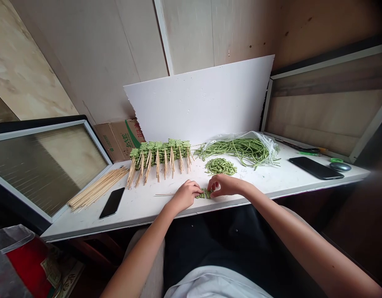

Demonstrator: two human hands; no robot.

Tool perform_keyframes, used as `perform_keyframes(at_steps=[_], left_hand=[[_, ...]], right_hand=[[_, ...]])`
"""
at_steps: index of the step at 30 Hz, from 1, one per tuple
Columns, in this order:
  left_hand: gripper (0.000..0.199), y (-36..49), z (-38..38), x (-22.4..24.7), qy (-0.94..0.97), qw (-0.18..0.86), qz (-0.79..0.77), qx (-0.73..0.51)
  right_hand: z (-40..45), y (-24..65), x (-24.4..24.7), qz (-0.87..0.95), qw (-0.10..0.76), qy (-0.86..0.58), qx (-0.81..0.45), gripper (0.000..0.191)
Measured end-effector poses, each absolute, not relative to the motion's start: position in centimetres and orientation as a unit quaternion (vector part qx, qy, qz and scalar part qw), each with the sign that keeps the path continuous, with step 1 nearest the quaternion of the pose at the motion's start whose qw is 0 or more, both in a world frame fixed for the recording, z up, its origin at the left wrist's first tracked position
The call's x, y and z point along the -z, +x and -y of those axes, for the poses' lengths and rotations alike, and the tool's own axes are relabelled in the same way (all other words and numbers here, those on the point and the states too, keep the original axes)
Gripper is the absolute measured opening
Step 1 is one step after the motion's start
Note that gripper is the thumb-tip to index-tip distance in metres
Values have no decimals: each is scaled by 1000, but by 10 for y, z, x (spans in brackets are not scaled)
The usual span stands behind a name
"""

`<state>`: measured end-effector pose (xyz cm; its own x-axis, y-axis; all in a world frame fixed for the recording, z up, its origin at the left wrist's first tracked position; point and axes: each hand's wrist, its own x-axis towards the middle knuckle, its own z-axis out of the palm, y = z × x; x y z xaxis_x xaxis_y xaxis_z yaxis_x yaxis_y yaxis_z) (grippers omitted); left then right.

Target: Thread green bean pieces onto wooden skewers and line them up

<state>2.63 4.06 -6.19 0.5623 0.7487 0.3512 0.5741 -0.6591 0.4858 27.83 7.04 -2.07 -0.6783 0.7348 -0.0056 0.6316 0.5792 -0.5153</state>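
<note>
I have the left hand (185,195) and right hand (225,185) curled, fingers pressed together, pinching a short row of cut green beans (204,193) at six o'clock on the table (138,207). A thin skewer (164,194) comes in from nine o'clock; the firm, close pinch keeps the row tight.

The white table (138,211) bore loose skewers (97,188) and a phone (112,203) at nine o'clock; skewered beans (159,155) at eleven; cut beans (221,166) and bagged beans (237,151) at one; another phone (315,167) at three.
</note>
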Motion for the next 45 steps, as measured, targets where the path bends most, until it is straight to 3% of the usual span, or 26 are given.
perform_keyframes(at_steps=[4, 12, 18, 23, 30, 45], left_hand=[[23, 2, -45, 48, 852, 182, -426, -245], [21, -73, -61, 27, 733, 239, -632, -77], [15, -85, -62, 26, 708, 222, -666, -68], [6, -86, -61, 20, 708, 218, -664, -103], [23, -101, -57, 5, 707, 274, -637, -140], [30, -126, -79, 8, 683, 143, -608, -379]], right_hand=[[-72, 290, 14, 868, 134, -407, -249, 33], [-75, 309, 0, 857, 177, -424, -234, 39], [-80, 311, 8, 858, 175, -418, -242, 37], [-83, 314, 8, 858, 182, -412, -247, 41], [-88, 321, 8, 853, 190, -413, -255, 47], [-94, 319, 19, 848, 183, -425, -260, 46]])
